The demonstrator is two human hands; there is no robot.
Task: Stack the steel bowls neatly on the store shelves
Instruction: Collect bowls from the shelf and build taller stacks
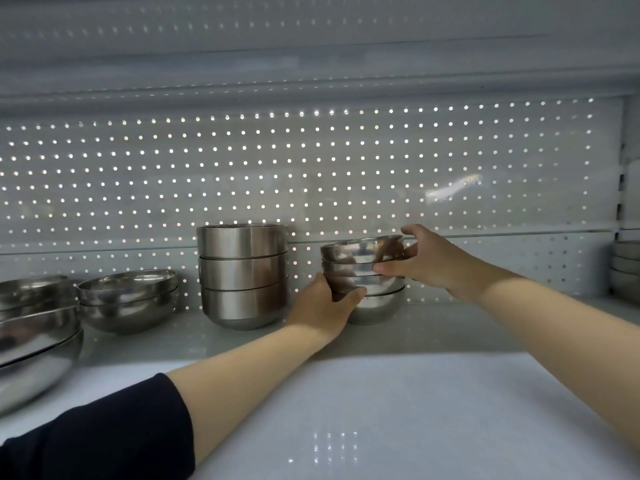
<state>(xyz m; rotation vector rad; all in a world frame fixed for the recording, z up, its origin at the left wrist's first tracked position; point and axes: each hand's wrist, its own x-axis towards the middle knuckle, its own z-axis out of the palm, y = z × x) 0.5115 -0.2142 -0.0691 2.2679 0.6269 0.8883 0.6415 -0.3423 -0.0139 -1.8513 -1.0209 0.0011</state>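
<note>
A small stack of shiny steel bowls (372, 282) stands on the white shelf (398, 393), near its back. Its top bowl (360, 251) sits slightly tilted. My right hand (429, 261) grips that top bowl at its right rim, thumb over the edge. My left hand (325, 303) holds the lower bowls of the same stack from the left, its thumb curled across the front. Left of it stands a taller stack of three straight-sided steel bowls (244, 275).
Two nested round bowls (128, 299) sit further left, and larger bowls (34, 330) fill the left edge. More bowls (627, 268) show at the far right. A perforated back panel (311, 168) closes the shelf behind; another shelf hangs overhead.
</note>
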